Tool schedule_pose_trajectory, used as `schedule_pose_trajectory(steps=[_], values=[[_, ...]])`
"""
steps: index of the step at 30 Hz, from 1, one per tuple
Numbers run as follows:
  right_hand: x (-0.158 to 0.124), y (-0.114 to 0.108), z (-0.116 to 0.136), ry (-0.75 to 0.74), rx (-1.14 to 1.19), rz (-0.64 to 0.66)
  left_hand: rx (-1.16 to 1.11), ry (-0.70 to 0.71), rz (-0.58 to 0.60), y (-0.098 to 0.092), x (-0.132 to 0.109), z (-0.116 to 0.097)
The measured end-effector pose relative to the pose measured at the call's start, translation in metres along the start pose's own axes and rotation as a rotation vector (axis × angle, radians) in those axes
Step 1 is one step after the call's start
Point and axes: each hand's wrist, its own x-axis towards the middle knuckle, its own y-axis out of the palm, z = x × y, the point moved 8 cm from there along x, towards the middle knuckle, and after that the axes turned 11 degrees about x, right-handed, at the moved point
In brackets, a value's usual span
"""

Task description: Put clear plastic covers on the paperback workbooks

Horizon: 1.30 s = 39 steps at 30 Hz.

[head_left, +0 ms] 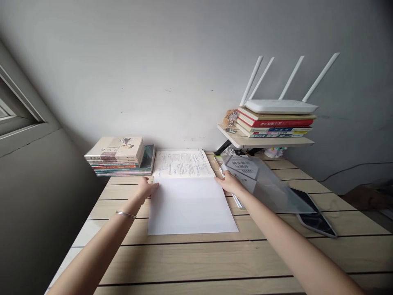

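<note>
A blank white sheet [190,207] lies on the slatted wooden table in front of me. Just beyond its far edge are printed pages with handwritten notes [184,164]; whether the sheet joins them I cannot tell. At the sheet's far left corner, my left hand [146,190] pinches the edge with its thumb on top. My right hand [229,182] holds the opposite edge near the far right corner, its fingers partly hidden. Beside that hand lies a grey-white book [242,170], with a translucent plastic cover [276,192] reaching to the right.
A stack of books [115,149] stands at the back left. On a raised shelf [260,141] at the back right, a white router [281,106] rests on several books [276,123]. A dark phone [317,219] lies partly under the plastic cover. The wall closes off the back.
</note>
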Motion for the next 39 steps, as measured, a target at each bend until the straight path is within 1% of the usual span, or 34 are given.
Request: schedule_pose_trajectory(steps=[3,4,6,9,11,14,18,20,23,25,26,28,29,30,31,32,33,34,36,38,39], values=[[-0.004,0.004,-0.026,0.183,0.263,0.022,-0.046,-0.017,0.049,0.003,0.000,0.004],[-0.005,0.006,-0.030,0.224,0.333,0.038,-0.068,-0.018,0.065,0.005,0.001,0.005],[-0.007,0.009,-0.032,0.265,0.415,0.057,-0.122,-0.017,0.090,0.007,0.001,0.006],[-0.008,0.011,-0.028,0.299,0.515,0.081,-0.193,-0.008,0.112,0.009,0.000,0.006],[-0.008,0.013,-0.023,0.310,0.586,0.103,-0.226,0.026,0.123,0.010,-0.001,0.002],[-0.004,0.013,-0.015,0.274,0.669,0.117,-0.266,0.122,0.115,0.008,0.000,-0.008],[0.005,0.012,-0.009,0.207,0.720,0.085,-0.261,0.232,0.055,0.007,0.007,-0.022],[0.008,0.012,-0.011,0.194,0.717,0.064,-0.226,0.267,0.029,0.010,0.011,-0.024],[0.005,0.014,-0.015,0.176,0.699,0.056,-0.137,0.301,-0.001,0.013,0.014,-0.020],[-0.002,0.013,-0.015,0.134,0.649,0.062,-0.050,0.320,-0.030,0.012,0.012,-0.015],[-0.007,0.010,-0.013,0.085,0.582,0.057,-0.004,0.330,-0.050,0.010,0.010,-0.012],[-0.020,-0.001,-0.003,-0.068,0.378,0.024,0.073,0.347,-0.106,0.004,0.001,-0.007],[-0.030,-0.008,0.004,-0.155,0.264,0.009,0.135,0.384,-0.153,0.001,-0.006,-0.007],[-0.041,-0.014,0.011,-0.232,0.165,0.004,0.222,0.452,-0.205,-0.002,-0.015,-0.009],[-0.053,-0.019,0.016,-0.289,0.099,0.018,0.333,0.551,-0.250,-0.002,-0.027,-0.015],[-0.066,-0.023,0.019,-0.328,0.057,0.051,0.461,0.676,-0.272,0.002,-0.042,-0.021],[-0.080,-0.026,0.020,-0.350,0.033,0.096,0.589,0.810,-0.263,0.010,-0.057,-0.026],[-0.094,-0.029,0.018,-0.357,0.021,0.141,0.704,0.936,-0.218,0.022,-0.071,-0.030],[-0.121,-0.034,0.009,-0.343,0.017,0.202,0.860,1.122,-0.042,0.048,-0.097,-0.030],[-0.142,-0.038,-0.005,-0.315,0.016,0.206,0.964,1.237,0.128,0.072,-0.117,-0.026],[-0.151,-0.040,-0.013,-0.307,0.009,0.190,1.003,1.275,0.188,0.083,-0.126,-0.024]])
